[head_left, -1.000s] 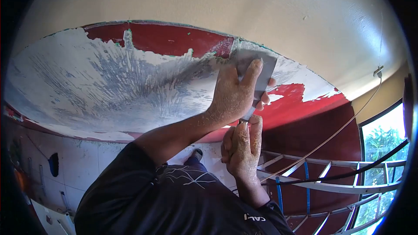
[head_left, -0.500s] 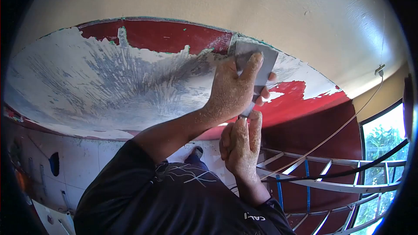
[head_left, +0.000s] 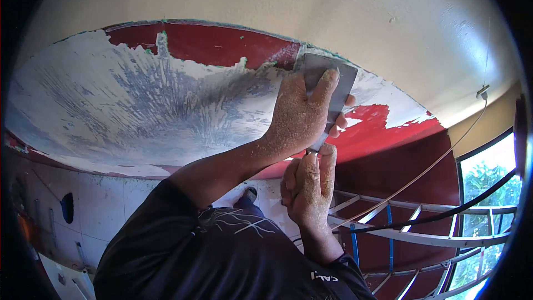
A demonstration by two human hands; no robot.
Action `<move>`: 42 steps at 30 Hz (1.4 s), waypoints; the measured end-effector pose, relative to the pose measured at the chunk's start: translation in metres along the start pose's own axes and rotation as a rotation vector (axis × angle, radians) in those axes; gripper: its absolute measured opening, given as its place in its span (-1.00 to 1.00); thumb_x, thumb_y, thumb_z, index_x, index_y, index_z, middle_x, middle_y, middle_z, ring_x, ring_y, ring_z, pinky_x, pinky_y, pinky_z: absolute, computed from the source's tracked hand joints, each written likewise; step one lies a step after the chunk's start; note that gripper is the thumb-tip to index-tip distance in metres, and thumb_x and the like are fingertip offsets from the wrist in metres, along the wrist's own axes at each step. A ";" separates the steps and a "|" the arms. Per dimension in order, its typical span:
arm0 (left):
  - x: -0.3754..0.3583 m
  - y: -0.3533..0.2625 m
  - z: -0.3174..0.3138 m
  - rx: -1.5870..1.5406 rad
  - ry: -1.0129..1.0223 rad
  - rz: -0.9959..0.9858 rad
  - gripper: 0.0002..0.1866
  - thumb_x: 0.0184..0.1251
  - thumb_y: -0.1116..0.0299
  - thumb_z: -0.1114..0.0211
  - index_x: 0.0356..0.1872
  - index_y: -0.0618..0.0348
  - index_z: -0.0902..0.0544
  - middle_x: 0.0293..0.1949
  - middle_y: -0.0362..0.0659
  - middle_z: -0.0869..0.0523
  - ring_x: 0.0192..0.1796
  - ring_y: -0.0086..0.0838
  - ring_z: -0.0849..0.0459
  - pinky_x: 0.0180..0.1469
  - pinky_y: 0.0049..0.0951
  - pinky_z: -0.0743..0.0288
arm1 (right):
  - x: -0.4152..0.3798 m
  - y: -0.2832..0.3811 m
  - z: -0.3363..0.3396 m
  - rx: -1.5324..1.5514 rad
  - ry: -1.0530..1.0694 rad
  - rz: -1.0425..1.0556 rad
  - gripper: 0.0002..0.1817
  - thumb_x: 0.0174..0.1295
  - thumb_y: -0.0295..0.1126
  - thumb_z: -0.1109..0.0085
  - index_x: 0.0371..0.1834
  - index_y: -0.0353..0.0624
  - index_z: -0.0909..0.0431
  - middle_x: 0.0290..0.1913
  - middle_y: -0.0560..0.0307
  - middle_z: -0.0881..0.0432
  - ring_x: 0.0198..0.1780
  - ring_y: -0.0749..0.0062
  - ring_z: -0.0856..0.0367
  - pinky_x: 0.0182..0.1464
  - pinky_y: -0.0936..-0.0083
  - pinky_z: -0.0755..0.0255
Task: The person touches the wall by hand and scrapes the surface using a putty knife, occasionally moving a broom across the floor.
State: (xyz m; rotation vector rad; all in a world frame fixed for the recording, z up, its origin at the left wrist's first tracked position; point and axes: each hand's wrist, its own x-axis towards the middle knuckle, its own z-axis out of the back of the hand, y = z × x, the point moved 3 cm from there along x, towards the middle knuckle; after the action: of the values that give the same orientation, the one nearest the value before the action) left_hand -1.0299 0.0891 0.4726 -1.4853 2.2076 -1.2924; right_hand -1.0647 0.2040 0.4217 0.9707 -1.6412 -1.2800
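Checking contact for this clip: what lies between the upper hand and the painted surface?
In the head view, only the scraper blade lies between the left hand and the red surface, fingers pressing it flat.

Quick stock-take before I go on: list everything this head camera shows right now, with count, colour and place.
scraper: one, grey flat blade, pressed to the red surface near its top edge, held in both hands
red surface: one, red paint largely scraped to white and grey, across the upper middle
cream wall: one, cream, above the red surface
cable: one, pale, running from a wall clip down to the right
metal grille: one, white bars with blue ties, lower right
window: one, bright with green leaves, far right
dark shirt: one, black, bottom centre
left hand: one, dusty, spread over the blade
right hand: one, dusty, gripping the handle below
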 end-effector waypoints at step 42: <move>-0.001 0.000 0.006 -0.050 -0.017 -0.092 -0.64 0.48 0.10 -0.06 -0.15 0.26 -0.52 -0.39 -0.11 -0.68 -0.57 -0.56 -0.60 -0.60 -0.56 -0.50 | 0.020 -0.010 0.008 -0.012 0.191 0.129 -0.65 0.49 -0.37 0.25 0.21 -0.32 -0.02 -0.70 0.27 -0.34 -0.76 0.72 -0.24 -0.72 0.75 -0.12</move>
State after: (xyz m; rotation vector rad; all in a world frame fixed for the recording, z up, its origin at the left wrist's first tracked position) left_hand -1.0262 0.0870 0.4688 -1.6279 2.1998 -1.2555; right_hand -1.0790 0.1866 0.4131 0.9339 -1.5212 -1.0760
